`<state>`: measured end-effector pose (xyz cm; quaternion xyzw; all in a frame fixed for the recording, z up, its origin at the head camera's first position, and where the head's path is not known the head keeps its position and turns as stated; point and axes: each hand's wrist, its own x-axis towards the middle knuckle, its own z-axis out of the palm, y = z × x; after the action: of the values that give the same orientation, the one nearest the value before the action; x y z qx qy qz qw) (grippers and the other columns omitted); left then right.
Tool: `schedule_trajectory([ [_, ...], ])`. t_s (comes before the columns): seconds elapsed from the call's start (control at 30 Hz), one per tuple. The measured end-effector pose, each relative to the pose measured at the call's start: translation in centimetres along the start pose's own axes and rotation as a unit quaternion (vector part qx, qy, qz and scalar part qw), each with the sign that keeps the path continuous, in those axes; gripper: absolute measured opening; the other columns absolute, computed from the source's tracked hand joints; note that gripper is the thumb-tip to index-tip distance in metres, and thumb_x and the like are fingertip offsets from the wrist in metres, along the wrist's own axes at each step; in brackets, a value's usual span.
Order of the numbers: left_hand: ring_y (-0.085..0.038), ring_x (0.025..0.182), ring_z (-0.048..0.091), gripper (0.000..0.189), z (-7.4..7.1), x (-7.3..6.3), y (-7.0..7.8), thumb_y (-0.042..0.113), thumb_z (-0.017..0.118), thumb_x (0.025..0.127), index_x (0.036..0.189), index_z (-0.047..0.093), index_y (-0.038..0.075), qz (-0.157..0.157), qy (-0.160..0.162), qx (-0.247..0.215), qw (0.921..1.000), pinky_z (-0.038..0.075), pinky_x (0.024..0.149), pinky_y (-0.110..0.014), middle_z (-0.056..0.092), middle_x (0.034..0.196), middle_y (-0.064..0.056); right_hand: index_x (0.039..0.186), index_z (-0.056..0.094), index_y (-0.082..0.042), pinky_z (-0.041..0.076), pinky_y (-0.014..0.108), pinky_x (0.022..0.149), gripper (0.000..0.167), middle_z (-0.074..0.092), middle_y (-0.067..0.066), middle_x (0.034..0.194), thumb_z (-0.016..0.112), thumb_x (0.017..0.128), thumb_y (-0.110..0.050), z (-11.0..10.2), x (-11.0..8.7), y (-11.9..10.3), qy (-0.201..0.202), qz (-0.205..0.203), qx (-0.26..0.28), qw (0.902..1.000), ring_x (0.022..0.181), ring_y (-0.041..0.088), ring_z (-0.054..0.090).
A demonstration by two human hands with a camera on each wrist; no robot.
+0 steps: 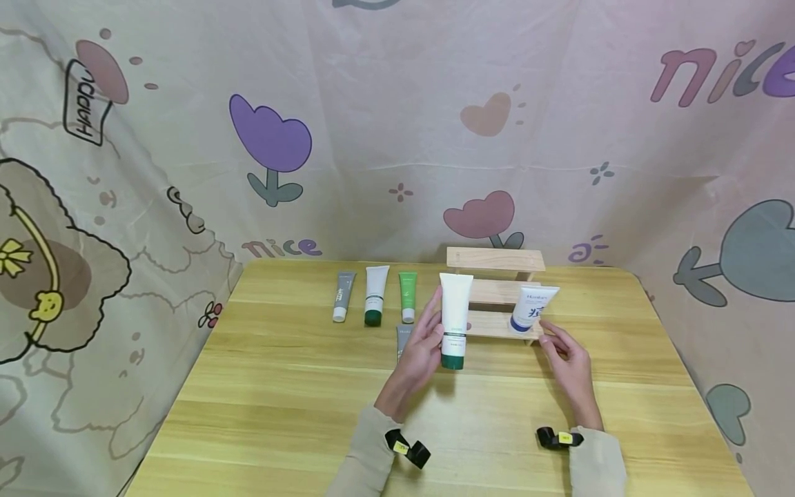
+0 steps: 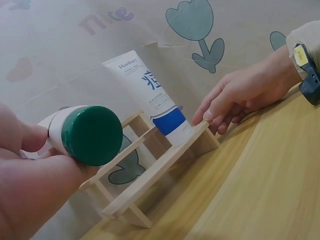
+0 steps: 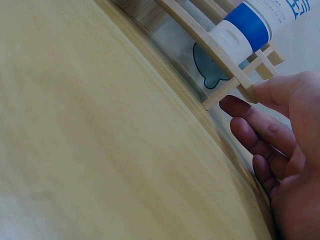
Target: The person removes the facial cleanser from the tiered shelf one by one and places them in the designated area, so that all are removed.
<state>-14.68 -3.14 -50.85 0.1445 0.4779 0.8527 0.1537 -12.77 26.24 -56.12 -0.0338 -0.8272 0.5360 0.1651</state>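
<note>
Left hand (image 1: 424,345): positioned at centre of the head view, forearm entering from the lower edge in a beige sleeve (image 1: 363,455). The fingers extend upward and the thumb opposes them in a closed grip; in the left wrist view the thumb and palm fill the lower left of the frame.

Right hand (image 1: 568,362): positioned right of centre, forearm entering from the lower right. The fingers (image 3: 255,127) are nearly straight, slightly spread and relaxed, pointing toward the upper left. The thumb tip appears to make contact ahead of it, though blur prevents confirmation.

Each wrist carries a black strap with yellow tag (image 1: 559,437).
</note>
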Motion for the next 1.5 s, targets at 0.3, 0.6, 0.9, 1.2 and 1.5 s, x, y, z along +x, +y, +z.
schedule_trajectory([
  [0.3, -0.046, 0.139, 0.043, 0.068, -0.5, -0.4, 0.4, -0.002, 0.029, 0.109, 0.165, 0.016, 0.033, 0.004, 0.001, -0.002, 1.0000, 0.032, 0.119, -0.051, 0.026, 0.164, -0.019, 0.132, 0.065, 0.004, 0.047, 0.006, 0.081, 0.032, 0.071, 0.026, 0.116, 0.061, 0.102, -0.005, -0.2, -0.1, -1.2, -0.004, -0.002, -0.002, 1.0000, 0.096, -0.009, 0.063],
  [0.6, -0.040, 0.124, 0.059, 0.085, -1.6, -1.0, 0.4, -0.012, 0.045, 0.098, 0.166, 0.012, 0.026, 0.034, -0.011, 0.037, 0.9986, 0.054, 0.099, -0.042, 0.032, 0.156, -0.025, 0.132, 0.065, 0.004, 0.047, 0.006, 0.081, 0.032, 0.072, 0.025, 0.115, 0.061, 0.102, -0.006, -0.2, -0.2, -1.4, -0.003, 0.004, -0.010, 0.9999, 0.094, -0.010, 0.062],
  [0.9, -0.053, 0.123, 0.057, 0.088, -2.7, -2.0, 0.0, -0.009, 0.054, 0.094, 0.166, 0.014, 0.023, 0.019, 0.034, 0.038, 0.9985, 0.056, 0.096, -0.045, 0.035, 0.154, -0.026, 0.132, 0.066, 0.003, 0.048, 0.006, 0.080, 0.031, 0.072, 0.025, 0.113, 0.062, 0.102, -0.007, -0.2, -0.2, -1.4, -0.001, 0.000, -0.008, 1.0000, 0.094, -0.008, 0.064],
  [1.2, -0.052, 0.122, 0.057, 0.088, -3.4, -3.1, 0.5, -0.009, 0.062, 0.091, 0.164, 0.026, 0.022, -0.001, 0.082, 0.046, 0.9956, 0.058, 0.092, -0.046, 0.041, 0.149, -0.024, 0.132, 0.065, 0.004, 0.048, 0.007, 0.081, 0.031, 0.072, 0.026, 0.114, 0.062, 0.102, -0.006, -0.2, -0.2, -1.6, -0.001, -0.002, 0.003, 1.0000, 0.094, -0.007, 0.064],
  [1.5, -0.030, 0.129, 0.054, 0.084, -4.4, -4.4, 0.9, -0.013, 0.062, 0.091, 0.163, 0.028, 0.014, 0.012, 0.121, 0.073, 0.9900, 0.053, 0.102, -0.036, 0.045, 0.142, -0.025, 0.131, 0.065, 0.006, 0.048, 0.007, 0.082, 0.031, 0.071, 0.028, 0.114, 0.062, 0.102, -0.005, -0.2, -0.3, -1.9, -0.001, 0.003, 0.000, 1.0000, 0.094, -0.009, 0.064],
])
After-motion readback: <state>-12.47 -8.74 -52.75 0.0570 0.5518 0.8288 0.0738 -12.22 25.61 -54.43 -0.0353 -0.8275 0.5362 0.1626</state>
